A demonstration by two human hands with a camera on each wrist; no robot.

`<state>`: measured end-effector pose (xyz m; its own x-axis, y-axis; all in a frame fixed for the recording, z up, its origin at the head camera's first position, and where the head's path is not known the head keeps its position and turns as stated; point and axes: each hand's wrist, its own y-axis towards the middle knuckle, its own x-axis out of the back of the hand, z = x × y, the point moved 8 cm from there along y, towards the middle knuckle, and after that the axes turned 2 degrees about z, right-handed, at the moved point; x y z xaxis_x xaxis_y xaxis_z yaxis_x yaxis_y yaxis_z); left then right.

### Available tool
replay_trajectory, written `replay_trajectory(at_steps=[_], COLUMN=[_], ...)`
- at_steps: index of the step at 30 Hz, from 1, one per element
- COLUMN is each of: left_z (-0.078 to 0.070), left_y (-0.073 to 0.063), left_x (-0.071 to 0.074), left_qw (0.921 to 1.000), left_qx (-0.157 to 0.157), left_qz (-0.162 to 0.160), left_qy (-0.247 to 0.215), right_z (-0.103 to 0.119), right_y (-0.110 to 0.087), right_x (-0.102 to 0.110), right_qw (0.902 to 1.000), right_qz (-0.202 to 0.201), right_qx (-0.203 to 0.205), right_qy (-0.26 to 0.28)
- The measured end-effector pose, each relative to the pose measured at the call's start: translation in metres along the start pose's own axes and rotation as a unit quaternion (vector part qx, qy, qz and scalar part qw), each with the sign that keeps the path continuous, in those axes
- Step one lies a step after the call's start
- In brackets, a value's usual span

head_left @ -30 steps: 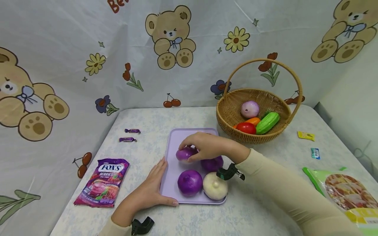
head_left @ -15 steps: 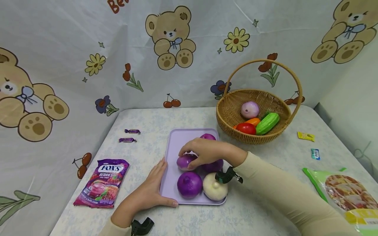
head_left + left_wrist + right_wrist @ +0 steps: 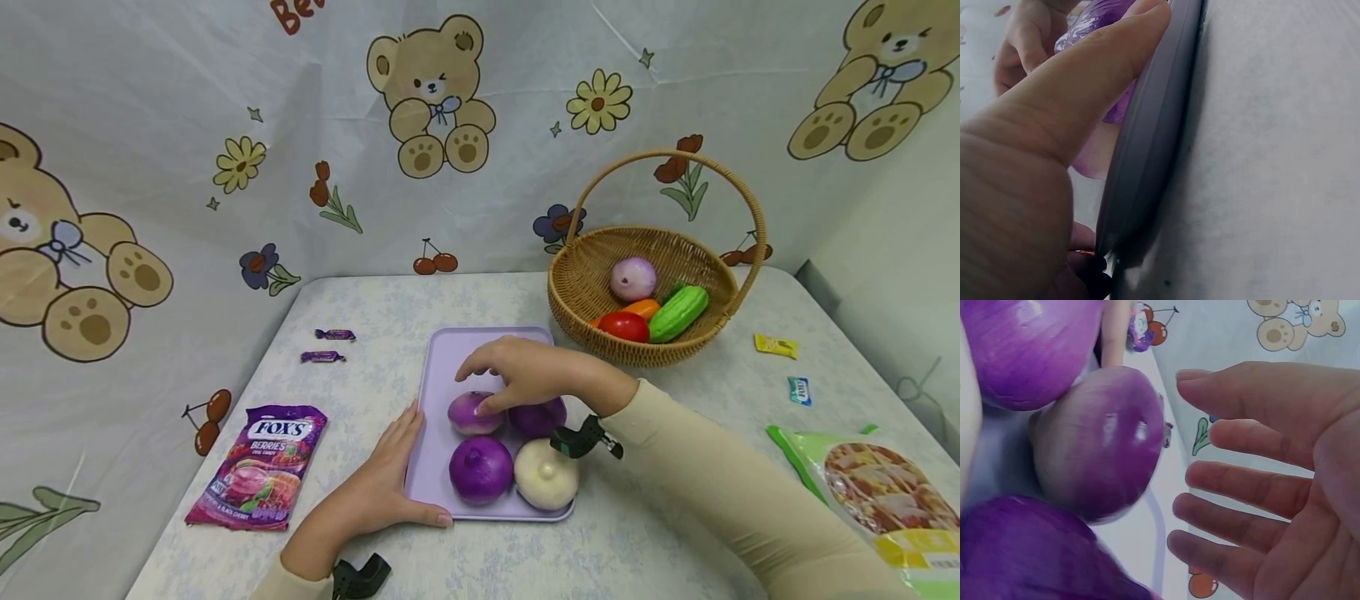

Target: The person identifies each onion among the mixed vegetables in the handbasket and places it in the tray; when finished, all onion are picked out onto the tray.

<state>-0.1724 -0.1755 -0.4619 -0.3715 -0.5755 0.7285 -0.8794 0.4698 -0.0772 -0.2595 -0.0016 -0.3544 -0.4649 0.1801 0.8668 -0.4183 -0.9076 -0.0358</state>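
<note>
A pale-purple onion sits on the lilac tray beside darker purple onions and a white onion. My right hand hovers over the pale-purple one, fingers spread. In the right wrist view a gap shows between those fingertips and that onion. Part of the tray's far right is hidden under this hand. My left hand rests at the tray's near left corner, fingers straight along the side and thumb by the front rim. The left wrist view shows its thumb against the tray's edge.
A wicker basket at the back right holds an onion, a tomato, a carrot and a cucumber. A candy bag and two wrapped candies lie left. On the right are two small packets and a green bag.
My right fingers have come off the pale-purple onion and spread, and the hand has lifted away from it. The onion stays in place on the tray. My left hand has stayed put.
</note>
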Motion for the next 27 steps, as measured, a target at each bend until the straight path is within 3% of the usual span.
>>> replay_trajectory(at_steps=[9,17,22,27], left_z=[0.001,0.002,0.002,0.002], left_y=[0.0,0.001,0.001,0.002], left_x=[-0.001,-0.001,-0.001,-0.001], left_qw=[1.0,1.0,1.0,0.9999], left_qx=[0.004,0.004,0.006,0.008], left_qz=[0.001,0.002,0.003,0.004], left_qy=[-0.004,-0.003,0.001,0.006], right_z=[-0.005,-0.025,-0.061,-0.111], right_y=[-0.012,-0.041,-0.068,-0.105], right_x=[0.029,0.084,0.117,0.147], right_qw=[0.9982,0.9915,0.9794,0.9582], right_qz=[-0.051,-0.123,-0.17,-0.202], right_qx=[-0.002,-0.029,-0.106,-0.199], right_qy=[0.033,0.033,0.028,0.038])
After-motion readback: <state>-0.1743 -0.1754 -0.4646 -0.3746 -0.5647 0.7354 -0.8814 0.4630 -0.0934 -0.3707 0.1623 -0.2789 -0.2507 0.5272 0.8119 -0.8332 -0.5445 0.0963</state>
